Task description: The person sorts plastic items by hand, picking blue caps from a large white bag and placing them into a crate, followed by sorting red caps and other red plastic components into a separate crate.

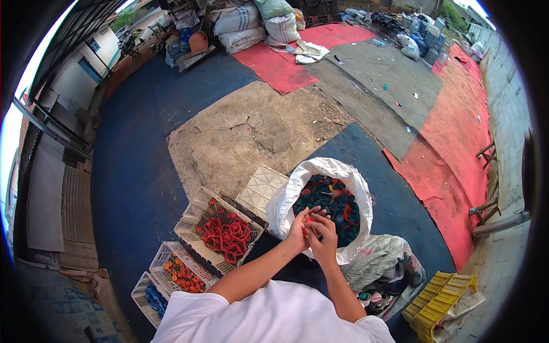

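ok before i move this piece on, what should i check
1. White woven sack open at the top: ok, mouth spread wide.
2. Left hand and right hand above the sack: ok, together over its near side.
3. Small red piece fully visible: not ok, fingers partly cover it.
4. Sack contents all one colour: not ok, red among dark green.
5. Pale plastic crate of red rings uncovered: ok.
6. Pale plastic crate of blue pieces, how full: cannot tell, partly hidden by the sleeve.

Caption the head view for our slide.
Left hand and right hand hold a red piece over a white sack of mostly dark caps, beside plastic crates.
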Demonstrator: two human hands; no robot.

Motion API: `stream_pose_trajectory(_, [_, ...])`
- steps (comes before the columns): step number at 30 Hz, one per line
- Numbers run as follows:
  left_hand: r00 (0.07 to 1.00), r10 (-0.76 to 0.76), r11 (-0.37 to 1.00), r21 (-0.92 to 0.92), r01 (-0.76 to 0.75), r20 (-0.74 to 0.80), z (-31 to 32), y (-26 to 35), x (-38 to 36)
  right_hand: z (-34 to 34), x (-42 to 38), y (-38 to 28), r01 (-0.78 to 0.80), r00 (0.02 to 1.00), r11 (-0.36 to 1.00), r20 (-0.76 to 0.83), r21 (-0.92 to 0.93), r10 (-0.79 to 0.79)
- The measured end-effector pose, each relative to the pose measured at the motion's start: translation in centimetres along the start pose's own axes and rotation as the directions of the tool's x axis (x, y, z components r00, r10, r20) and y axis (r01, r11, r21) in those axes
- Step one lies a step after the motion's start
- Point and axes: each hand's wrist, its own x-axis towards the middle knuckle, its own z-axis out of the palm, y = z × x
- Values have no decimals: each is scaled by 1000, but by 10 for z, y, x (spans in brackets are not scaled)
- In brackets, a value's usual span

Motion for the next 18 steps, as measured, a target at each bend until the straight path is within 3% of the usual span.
stream_pose_trajectory(4, [991,4,995,-98,10,133,22,2,-18,-2,2,0,144,988,962,86,-234,-127])
stream_pose_trajectory(10, [981,33,973,-230,12,191,15,6,-26,-20,14,-19,193,981,974,16,-120,-193])
stream_pose_trajectory(13, [964,45,940,-338,48,263,6,8,-29,-29,21,4,-13,998,982,-64,191,26])
stream_pose_trajectory(14, [966,60,942,-335,29,252,13,9,-33,-30,25,22,-47,994,976,-82,212,66])
stream_pose_trajectory(15, [968,74,943,-333,10,238,16,10,-38,-29,28,39,-228,967,935,-52,272,251])
stream_pose_trajectory(17, [969,91,957,-288,-21,229,17,14,-42,-29,44,71,-341,938,919,15,199,345])
stream_pose_trajectory(18, [972,93,958,-285,-28,217,18,15,-45,-27,47,91,-364,931,929,53,68,361])
